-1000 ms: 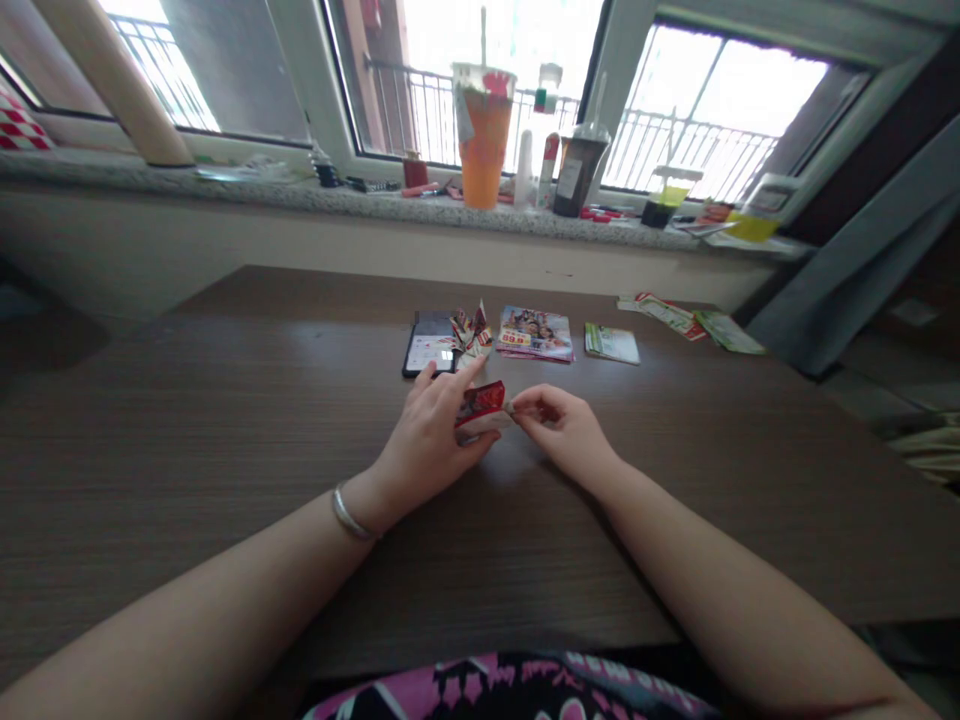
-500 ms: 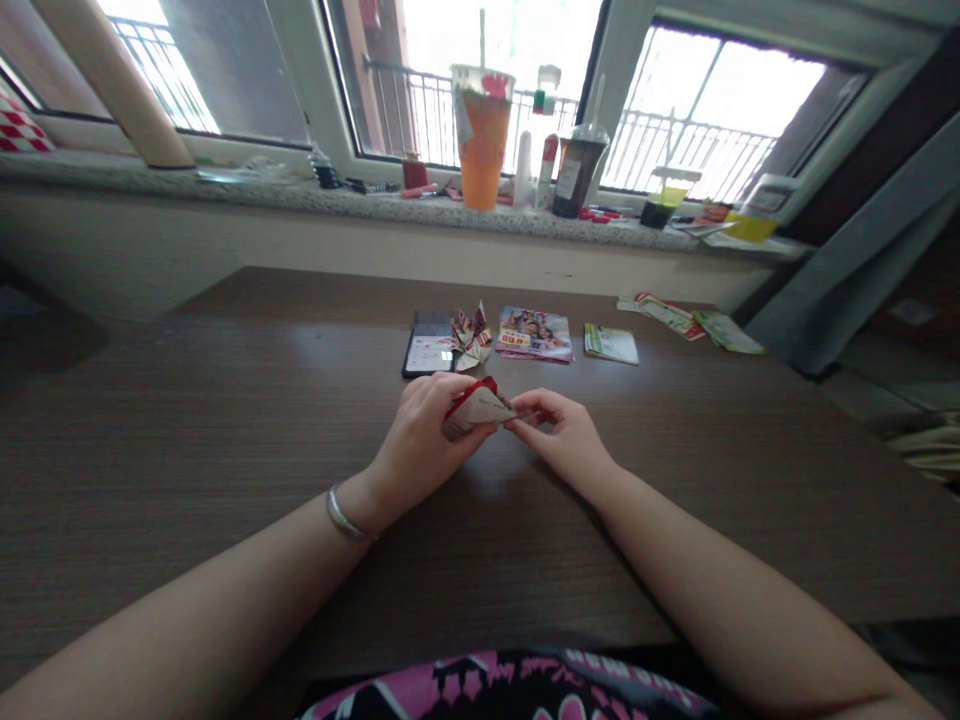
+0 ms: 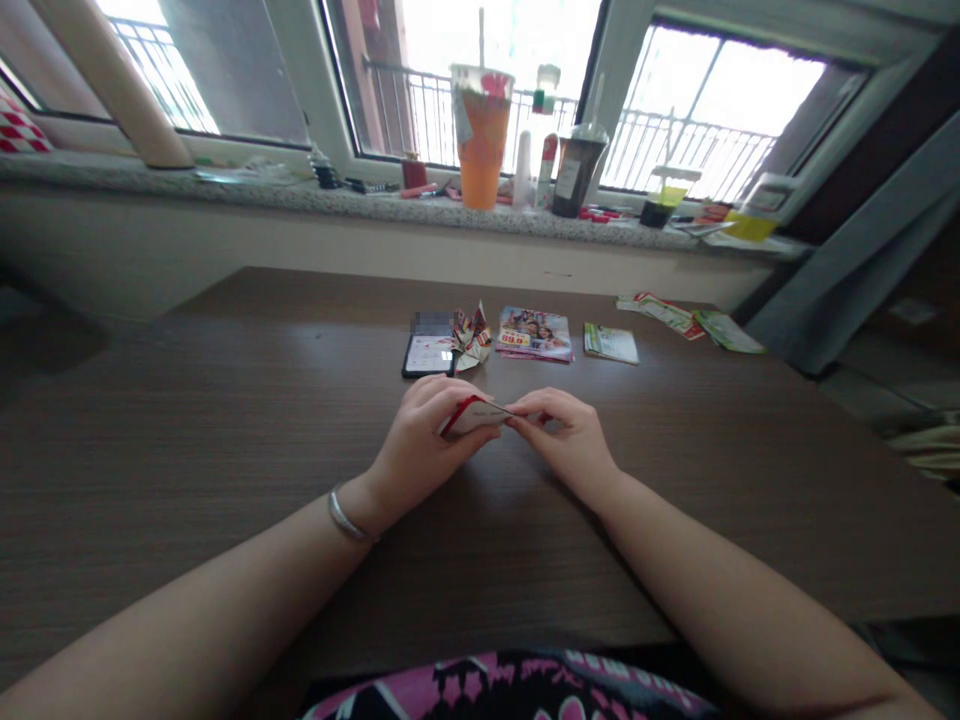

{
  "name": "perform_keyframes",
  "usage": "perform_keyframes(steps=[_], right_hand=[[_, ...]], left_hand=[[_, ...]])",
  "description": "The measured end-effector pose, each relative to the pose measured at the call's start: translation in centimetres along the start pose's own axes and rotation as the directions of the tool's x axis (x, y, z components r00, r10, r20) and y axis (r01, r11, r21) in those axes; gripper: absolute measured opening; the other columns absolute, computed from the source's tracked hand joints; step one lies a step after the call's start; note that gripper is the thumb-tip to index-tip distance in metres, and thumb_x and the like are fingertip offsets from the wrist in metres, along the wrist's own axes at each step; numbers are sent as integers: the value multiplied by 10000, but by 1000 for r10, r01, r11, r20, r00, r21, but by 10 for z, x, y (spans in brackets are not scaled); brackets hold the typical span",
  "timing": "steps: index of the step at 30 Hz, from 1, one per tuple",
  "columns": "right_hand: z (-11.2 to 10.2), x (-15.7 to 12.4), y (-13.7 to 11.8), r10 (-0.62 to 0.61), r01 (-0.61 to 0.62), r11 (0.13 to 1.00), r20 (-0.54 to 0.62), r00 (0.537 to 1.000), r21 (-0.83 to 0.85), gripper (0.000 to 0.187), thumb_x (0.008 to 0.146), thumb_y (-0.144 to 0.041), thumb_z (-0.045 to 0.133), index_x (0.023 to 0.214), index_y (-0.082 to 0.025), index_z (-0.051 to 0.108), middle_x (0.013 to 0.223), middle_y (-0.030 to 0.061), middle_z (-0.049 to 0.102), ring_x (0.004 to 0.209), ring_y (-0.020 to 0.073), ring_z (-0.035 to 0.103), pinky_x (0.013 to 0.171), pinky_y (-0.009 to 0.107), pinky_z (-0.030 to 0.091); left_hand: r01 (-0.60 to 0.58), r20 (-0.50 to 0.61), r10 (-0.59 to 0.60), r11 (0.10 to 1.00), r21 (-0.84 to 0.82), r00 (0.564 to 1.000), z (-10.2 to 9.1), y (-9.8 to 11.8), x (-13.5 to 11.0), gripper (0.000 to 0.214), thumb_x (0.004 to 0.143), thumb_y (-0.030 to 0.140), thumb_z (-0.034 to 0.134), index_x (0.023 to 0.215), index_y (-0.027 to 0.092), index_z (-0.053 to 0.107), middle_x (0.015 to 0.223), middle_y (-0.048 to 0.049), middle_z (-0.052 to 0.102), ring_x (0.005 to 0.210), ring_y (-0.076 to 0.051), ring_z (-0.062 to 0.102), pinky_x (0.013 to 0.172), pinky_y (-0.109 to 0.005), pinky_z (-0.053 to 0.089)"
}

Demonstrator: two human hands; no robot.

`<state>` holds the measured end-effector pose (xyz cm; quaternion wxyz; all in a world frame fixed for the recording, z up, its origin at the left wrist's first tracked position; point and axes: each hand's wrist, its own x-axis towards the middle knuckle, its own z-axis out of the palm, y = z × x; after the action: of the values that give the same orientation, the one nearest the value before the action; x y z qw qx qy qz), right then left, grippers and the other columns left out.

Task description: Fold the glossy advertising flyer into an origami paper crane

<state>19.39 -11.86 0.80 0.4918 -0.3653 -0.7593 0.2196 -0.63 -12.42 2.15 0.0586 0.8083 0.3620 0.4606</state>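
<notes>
Where a speckled window sill runs behind the brown table, a thick pale tube leans at the far left. Well to the right of it and nearer the person, a silver bangle circles the left wrist. The left hand grips a small folded paper, white with a red edge, between its thumb below and its fingers above. Just beyond that hand lies a phone with its screen lit, and against its right side stands a spiky paper figure.

The folded paper is held over the middle of the table, between the two hands, its narrow end pointing right. Behind it on the sill stands a tall cup of orange drink. A pile of printed leaflets lies to the right of the figure. The right hand pinches the paper's narrow end between thumb and fingertips. Farther right come a dark drink cup on the sill, a small stack of cards, some red-and-green strips and a green leaflet near the table's edge, then a grey curtain.
</notes>
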Motion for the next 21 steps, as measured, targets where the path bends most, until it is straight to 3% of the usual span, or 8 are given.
perform_keyframes(steps=[3, 8, 14, 21], right_hand=[[0, 0, 2, 22, -22, 999, -30, 999, 23, 71, 822, -292, 678, 842, -247, 729, 847, 32, 720, 780, 156, 641, 646, 279, 511], [2, 0, 8, 86, -81, 992, -54, 995, 102, 84, 799, -307, 699, 844, -247, 737, 855, 39, 719, 809, 167, 646, 635, 272, 509], [4, 0, 10, 201, -185, 961, -62, 978, 205, 134, 768, -347, 715, 816, -223, 728, 802, 34, 707, 732, 158, 630, 638, 281, 508], [6, 1, 7, 293, -268, 936, -83, 952, 229, 184, 747, -370, 712, 818, -200, 708, 754, 30, 684, 677, 146, 599, 606, 273, 492]], left_hand=[[7, 14, -7, 1000, -23, 1000, 1, 0, -1, 329, 754, 286, 740, 1043, 209, 605, 1029, -51, 676, 993, -215, 606, 923, -398, 464], [-11, 61, 13, 999, -33, 998, 1, -3, -2, 359, 769, 267, 716, 1099, 217, 586, 1075, -58, 678, 1013, -217, 622, 937, -401, 472], [-6, 124, 7, 1000, -11, 992, 1, -8, -6, 750, 685, 244, 782, 1334, 233, 407, 1193, -85, 627, 1142, -257, 577, 1004, -427, 447], [72, 92, -78, 995, 63, 993, 9, -10, -9, 627, 768, 242, 704, 1325, 211, 419, 1199, -110, 621, 1084, -250, 613, 929, -384, 505]])
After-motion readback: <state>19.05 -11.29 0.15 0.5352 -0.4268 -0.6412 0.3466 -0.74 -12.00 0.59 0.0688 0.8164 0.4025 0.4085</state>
